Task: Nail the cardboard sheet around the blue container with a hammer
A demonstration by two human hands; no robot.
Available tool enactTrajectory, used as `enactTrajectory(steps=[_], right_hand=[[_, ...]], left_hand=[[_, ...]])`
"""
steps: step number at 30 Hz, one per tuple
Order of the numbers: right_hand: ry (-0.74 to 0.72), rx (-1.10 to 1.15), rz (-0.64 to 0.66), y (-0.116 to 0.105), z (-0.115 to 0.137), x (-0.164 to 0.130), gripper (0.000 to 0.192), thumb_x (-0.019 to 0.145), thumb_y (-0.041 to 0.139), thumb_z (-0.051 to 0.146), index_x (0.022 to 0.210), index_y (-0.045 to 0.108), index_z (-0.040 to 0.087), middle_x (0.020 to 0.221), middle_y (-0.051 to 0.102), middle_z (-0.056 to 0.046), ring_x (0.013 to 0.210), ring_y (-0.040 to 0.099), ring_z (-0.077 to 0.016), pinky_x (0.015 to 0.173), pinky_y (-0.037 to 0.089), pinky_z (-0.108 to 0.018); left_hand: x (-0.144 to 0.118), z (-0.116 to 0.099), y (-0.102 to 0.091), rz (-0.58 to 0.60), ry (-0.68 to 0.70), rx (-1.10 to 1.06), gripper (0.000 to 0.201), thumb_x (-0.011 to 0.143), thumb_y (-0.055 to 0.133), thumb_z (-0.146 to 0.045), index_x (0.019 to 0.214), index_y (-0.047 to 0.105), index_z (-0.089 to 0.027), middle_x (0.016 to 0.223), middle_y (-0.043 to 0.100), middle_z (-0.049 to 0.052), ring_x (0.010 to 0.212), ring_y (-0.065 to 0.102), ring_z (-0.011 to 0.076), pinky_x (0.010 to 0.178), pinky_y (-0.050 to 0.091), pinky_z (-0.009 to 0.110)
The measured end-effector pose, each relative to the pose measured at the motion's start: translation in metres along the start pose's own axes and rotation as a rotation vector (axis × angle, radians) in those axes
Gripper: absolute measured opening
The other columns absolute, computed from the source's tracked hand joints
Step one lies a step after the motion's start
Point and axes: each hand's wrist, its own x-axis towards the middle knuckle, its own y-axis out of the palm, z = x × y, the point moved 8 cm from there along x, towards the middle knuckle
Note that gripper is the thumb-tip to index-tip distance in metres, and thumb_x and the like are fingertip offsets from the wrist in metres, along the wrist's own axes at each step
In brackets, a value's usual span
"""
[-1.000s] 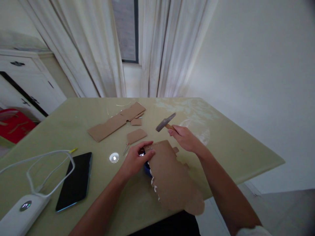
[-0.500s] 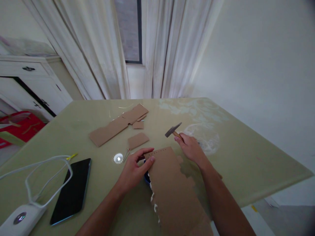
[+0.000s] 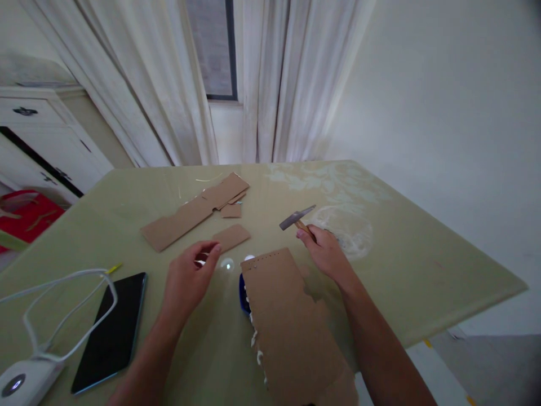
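Note:
In my right hand [image 3: 323,248] is a small hammer [image 3: 298,217], gripped by its wooden handle with the metal head raised above the table. In front of me lies a long piece of cardboard [image 3: 291,327], with a row of small holes along its far edge and whitish lumps down its torn left side. Under its far left corner a blue object [image 3: 243,296] peeks out, mostly hidden. To the left of the cardboard, my left hand [image 3: 188,276] is curled in a pinch, low over the table. Its fingers hide whatever they hold, and a white thing shows through the gap.
Cardboard strips [image 3: 194,211] and a smaller cardboard piece [image 3: 232,237] lie farther back. At left are a black tablet [image 3: 112,332], a white cable [image 3: 112,293] and a white device [image 3: 29,378]. The table's right edge [image 3: 465,316] slants toward me.
My left hand has let go of the cardboard's corner and moved left, over where the small white disc and thin wires lay. My right hand still holds the hammer. The view has shifted slightly.

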Motion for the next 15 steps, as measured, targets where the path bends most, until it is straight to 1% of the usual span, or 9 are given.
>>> enactTrajectory(steps=[1,2,4,5,7,9,12,15], right_hand=[[0.007,0.012,-0.003,-0.001,0.0,0.0,0.041,0.103,0.047,0.051,0.072,0.048,0.025,0.066,0.056,0.0,0.064,0.052,-0.019,0.063,0.031,-0.031],[0.013,0.021,-0.004,-0.002,-0.001,-0.001,0.04,0.102,0.047,0.051,0.072,0.048,0.025,0.066,0.056,0.0,0.064,0.051,-0.0188,0.063,0.03,-0.031],[0.02,0.029,-0.002,-0.003,-0.001,-0.002,0.041,0.102,0.048,0.052,0.072,0.048,0.025,0.064,0.054,0.001,0.063,0.05,-0.0184,0.062,0.03,-0.031],[0.02,0.03,-0.002,-0.003,-0.001,-0.002,0.041,0.101,0.048,0.053,0.072,0.048,0.025,0.064,0.053,0.001,0.063,0.05,-0.0183,0.062,0.029,-0.031],[0.018,0.031,0.0,-0.004,0.0,-0.002,0.041,0.101,0.049,0.054,0.072,0.048,0.024,0.064,0.052,0.001,0.063,0.049,-0.0182,0.062,0.029,-0.032],[0.019,0.031,0.001,-0.004,-0.001,-0.002,0.041,0.101,0.049,0.054,0.072,0.048,0.024,0.064,0.052,0.001,0.063,0.049,-0.0181,0.063,0.029,-0.032],[0.018,0.022,0.001,-0.004,-0.001,-0.002,0.041,0.101,0.049,0.052,0.071,0.048,0.024,0.065,0.053,0.001,0.063,0.05,-0.0181,0.063,0.029,-0.032],[0.008,0.013,-0.006,-0.005,-0.001,-0.002,0.041,0.102,0.048,0.051,0.071,0.047,0.025,0.065,0.054,0.001,0.063,0.05,-0.018,0.063,0.029,-0.032]], left_hand=[[0.004,0.006,-0.009,-0.033,-0.019,0.206,0.039,0.096,0.058,-0.051,0.105,0.078,-0.019,0.097,0.081,0.012,0.087,0.076,0.0325,0.078,0.056,0.043],[0.006,0.011,-0.015,-0.032,-0.042,0.361,0.036,0.096,0.056,-0.048,0.102,0.078,-0.019,0.098,0.081,0.013,0.09,0.075,0.035,0.079,0.054,0.044],[0.009,0.022,-0.017,0.021,-0.076,0.556,0.036,0.098,0.053,-0.048,0.097,0.076,-0.021,0.104,0.08,0.014,0.096,0.075,0.0378,0.079,0.052,0.045],[0.009,0.025,-0.016,0.055,-0.085,0.6,0.037,0.099,0.052,-0.05,0.096,0.076,-0.021,0.106,0.08,0.014,0.098,0.075,0.0384,0.078,0.052,0.044],[0.007,0.029,-0.011,0.106,-0.088,0.625,0.039,0.099,0.052,-0.053,0.095,0.075,-0.022,0.108,0.08,0.014,0.098,0.075,0.0378,0.077,0.05,0.043],[0.007,0.03,-0.006,0.138,-0.084,0.616,0.038,0.099,0.053,-0.052,0.098,0.076,-0.021,0.109,0.08,0.013,0.098,0.075,0.0361,0.076,0.049,0.041],[0.006,0.031,0.0,0.187,-0.075,0.613,0.032,0.1,0.054,-0.044,0.101,0.076,-0.021,0.109,0.081,0.013,0.098,0.075,0.0333,0.076,0.048,0.038],[0.005,0.032,0.005,0.215,-0.046,0.652,0.03,0.101,0.05,-0.039,0.098,0.073,-0.02,0.106,0.08,0.013,0.096,0.075,0.0319,0.075,0.047,0.037]])
